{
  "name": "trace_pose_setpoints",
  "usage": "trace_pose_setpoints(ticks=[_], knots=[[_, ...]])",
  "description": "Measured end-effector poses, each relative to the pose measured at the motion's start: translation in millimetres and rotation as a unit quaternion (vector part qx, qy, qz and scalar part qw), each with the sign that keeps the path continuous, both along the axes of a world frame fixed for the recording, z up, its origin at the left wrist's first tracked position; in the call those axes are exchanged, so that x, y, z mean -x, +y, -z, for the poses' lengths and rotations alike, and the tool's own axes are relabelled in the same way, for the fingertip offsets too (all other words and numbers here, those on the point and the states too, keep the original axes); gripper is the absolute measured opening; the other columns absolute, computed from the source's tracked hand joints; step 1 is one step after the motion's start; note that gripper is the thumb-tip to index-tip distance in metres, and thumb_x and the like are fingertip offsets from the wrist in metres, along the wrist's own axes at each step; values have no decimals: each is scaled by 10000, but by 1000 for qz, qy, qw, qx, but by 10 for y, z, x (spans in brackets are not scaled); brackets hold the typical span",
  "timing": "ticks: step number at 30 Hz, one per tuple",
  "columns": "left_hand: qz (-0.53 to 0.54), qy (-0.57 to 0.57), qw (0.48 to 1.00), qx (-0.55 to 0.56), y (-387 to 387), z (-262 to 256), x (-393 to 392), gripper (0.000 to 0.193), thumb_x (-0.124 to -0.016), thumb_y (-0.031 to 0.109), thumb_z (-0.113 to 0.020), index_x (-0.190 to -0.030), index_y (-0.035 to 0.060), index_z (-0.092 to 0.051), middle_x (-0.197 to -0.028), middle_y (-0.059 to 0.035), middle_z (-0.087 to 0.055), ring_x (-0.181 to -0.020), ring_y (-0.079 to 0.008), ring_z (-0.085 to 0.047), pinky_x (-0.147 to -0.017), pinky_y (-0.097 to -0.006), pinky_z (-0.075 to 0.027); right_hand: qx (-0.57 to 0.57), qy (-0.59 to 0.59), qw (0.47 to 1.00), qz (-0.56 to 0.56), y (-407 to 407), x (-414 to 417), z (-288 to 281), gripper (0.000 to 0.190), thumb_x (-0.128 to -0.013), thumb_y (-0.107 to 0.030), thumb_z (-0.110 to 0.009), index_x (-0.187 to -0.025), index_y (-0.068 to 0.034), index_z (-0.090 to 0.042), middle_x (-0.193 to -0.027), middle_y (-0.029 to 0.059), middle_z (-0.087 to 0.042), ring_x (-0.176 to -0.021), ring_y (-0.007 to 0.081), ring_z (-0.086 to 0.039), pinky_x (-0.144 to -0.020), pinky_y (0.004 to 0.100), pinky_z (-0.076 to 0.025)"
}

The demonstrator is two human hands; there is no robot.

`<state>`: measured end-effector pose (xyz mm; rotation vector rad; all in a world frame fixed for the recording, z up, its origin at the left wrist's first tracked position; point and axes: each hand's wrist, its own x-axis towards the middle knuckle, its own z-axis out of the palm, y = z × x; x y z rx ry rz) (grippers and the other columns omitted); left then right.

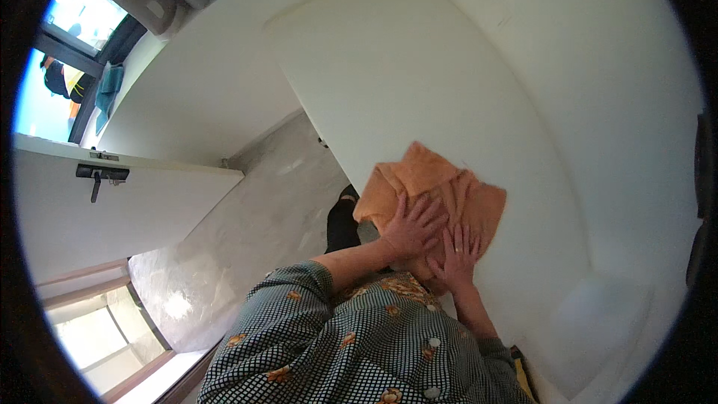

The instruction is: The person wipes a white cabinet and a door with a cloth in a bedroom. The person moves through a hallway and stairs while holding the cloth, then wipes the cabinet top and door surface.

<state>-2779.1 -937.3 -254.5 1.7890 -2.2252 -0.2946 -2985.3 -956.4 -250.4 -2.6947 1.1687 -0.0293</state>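
An orange terry cloth [429, 171] lies folded and creased on a white tabletop [404, 84] in front of me. My left hand [414, 228] rests palm down on the cloth, fingers spread. Beside it, lower and to the right, my right hand [460, 255] also lies flat on the cloth with its fingers slightly apart and a ring on one finger. Neither hand grips the fabric visibly; what is under the palms is hidden.
A white wall [589, 95] borders the tabletop on the right. Left of it is grey floor [252, 207], with an open white door [129, 202] bearing a black handle [96, 179]. A blue cloth [108, 92] sits on the windowsill. A person [64, 78] shows through the window.
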Motion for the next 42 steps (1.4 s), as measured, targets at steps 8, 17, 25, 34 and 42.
trace_pose_setpoints(ticks=[8,17,25,34,42], knots=[[214,-20,977,-16,-64,29,453,658,-874,612,-483,-1452,312,-387,-1570,-57,-231,-1437,-340,-194,-1076,-720,-80,48,20,990,134,642,586,165,789,-839,-636,-553,-1403,-92,-466,-1527,198,-276,-1409,416,-240,-1097,667,-119],[170,9,982,-79,-488,4,-70,610,-888,551,-502,-1438,303,-417,-1557,21,-277,-1458,-254,-169,-1106,-695,-17,78,-29,983,167,219,-50,116,803,-838,-636,-545,-1412,-83,-449,-1518,246,-269,-1396,470,-231,-1053,717,-119],[6,-33,999,-42,-1607,-94,-1156,566,-891,541,-516,-1401,299,-470,-1527,24,-328,-1427,-265,-234,-1077,-734,-62,6,-72,992,108,-1307,-1285,-30,788,-821,-562,-599,-1458,-149,-390,-1548,222,-201,-1412,466,-173,-1062,718,-68],[-74,-59,995,33,-2965,-299,-2050,496,-917,494,-497,-1383,325,-478,-1503,40,-357,-1415,-266,-252,-1084,-712,-32,93,-61,992,56,-2970,-2231,-226,703,-808,-554,-633,-1395,-204,-467,-1520,149,-282,-1393,358,-284,-1045,696,-196],[-53,-49,997,37,-3481,-343,-1726,528,-935,506,-465,-1408,272,-453,-1509,-47,-352,-1413,-299,-260,-1076,-710,-47,9,68,985,156,-3515,-1922,-478,686,-865,-622,-520,-1455,-310,-359,-1564,37,-240,-1445,279,-207,-1066,705,-155]])
